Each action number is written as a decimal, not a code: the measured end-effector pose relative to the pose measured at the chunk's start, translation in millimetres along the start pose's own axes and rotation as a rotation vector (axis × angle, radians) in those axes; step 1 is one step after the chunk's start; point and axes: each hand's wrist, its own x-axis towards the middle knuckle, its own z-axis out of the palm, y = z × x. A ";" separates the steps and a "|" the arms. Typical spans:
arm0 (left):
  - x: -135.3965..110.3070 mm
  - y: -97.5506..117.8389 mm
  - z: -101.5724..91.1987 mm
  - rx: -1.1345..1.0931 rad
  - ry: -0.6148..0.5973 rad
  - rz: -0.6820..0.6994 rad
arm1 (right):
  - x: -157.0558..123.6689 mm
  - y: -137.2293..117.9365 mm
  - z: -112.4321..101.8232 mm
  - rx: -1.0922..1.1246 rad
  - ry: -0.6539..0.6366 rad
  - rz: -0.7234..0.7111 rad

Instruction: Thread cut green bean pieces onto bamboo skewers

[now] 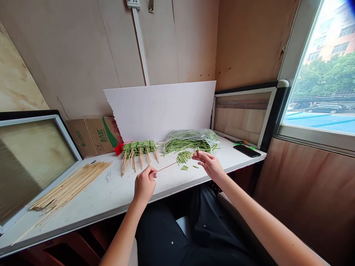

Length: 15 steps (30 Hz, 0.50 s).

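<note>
Step in hand, in my judgement: threading cut bean pcs onto a stick. L hand point(145, 183): fingers clamped on thin tan bamboo stick point(168, 167), near its lower end; stick held above white flat-topped table point(172, 181), b/w the two hands. R hand point(206, 162): fingertips pinched tog. on short green bean piece point(198, 149) at stick's far end. Whether pierced thru: can't tell, too small.

Next move calls for, prob.: stick steady in L, piece pushed straight along it by R; thin stick may flex, piece may split.

Containers: clear crinkled plastic bag point(191, 134) at rear of table, w/ long uncut green beans point(177, 145) in it. Brown cardboard box w/ green & red print point(91, 136), rear L; contents n/v.

Also noted: small pile of cut green pcs point(183, 157) just before bag; stacked green-loaded skewers point(140, 148), handles twd. person; loose tan bamboo sticks point(74, 181), far L.
</note>
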 end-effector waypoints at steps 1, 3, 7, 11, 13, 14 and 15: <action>0.1 0.2 -0.5 0.001 0.001 0.004 | 0.3 0.5 -0.4 -0.006 0.006 0.000; 0.1 0.6 -1.4 -0.002 0.005 0.012 | 0.8 1.3 -1.0 -0.012 0.013 0.002; 0.0 0.7 -2.1 0.002 0.019 0.027 | 0.7 1.5 -0.5 -0.003 0.008 0.014; 0.3 0.6 -3.1 0.023 0.028 0.032 | -0.7 -0.2 1.2 -0.009 0.009 0.016; 0.5 1.0 -4.0 0.041 0.025 0.034 | -1.6 -1.1 2.2 -0.017 0.015 0.016; 0.5 1.4 -4.5 0.051 0.021 0.036 | -2.1 -1.3 2.6 -0.022 0.018 0.017; 0.5 1.9 -4.9 0.061 0.017 0.040 | -2.6 -1.4 3.0 -0.028 0.020 0.016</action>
